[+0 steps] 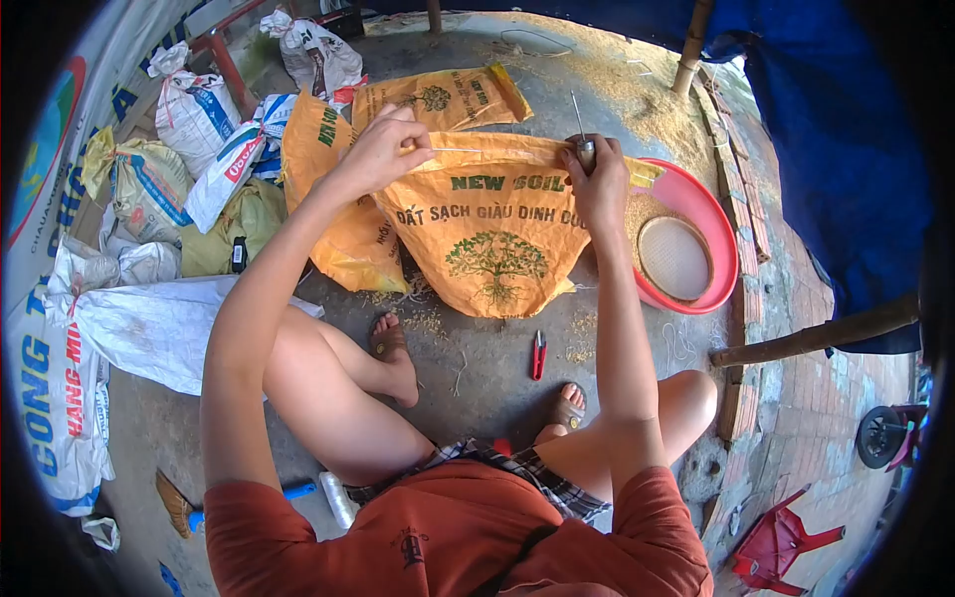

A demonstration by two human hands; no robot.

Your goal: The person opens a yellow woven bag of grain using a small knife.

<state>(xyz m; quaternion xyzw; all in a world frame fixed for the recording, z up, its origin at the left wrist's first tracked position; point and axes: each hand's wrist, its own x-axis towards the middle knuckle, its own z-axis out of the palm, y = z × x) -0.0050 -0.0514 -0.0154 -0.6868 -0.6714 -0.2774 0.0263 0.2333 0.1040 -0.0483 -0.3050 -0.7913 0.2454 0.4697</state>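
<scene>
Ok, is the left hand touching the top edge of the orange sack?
Touching. The head view shows the left hand pinching the top edge of the orange sack, with no gap between fingers and fabric.

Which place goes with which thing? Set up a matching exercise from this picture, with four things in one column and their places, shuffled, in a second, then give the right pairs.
Things
1. orange sack
2. red clippers
3. red basin
4. needle

Places
A. on the ground between the two feet
B. pinched in the right hand, pointing up
C. held by its top edge in both hands, the left hand at one end
D. on the ground behind the sack's right side, a round sieve inside it

Pairs: 1-C, 2-A, 3-D, 4-B
</scene>
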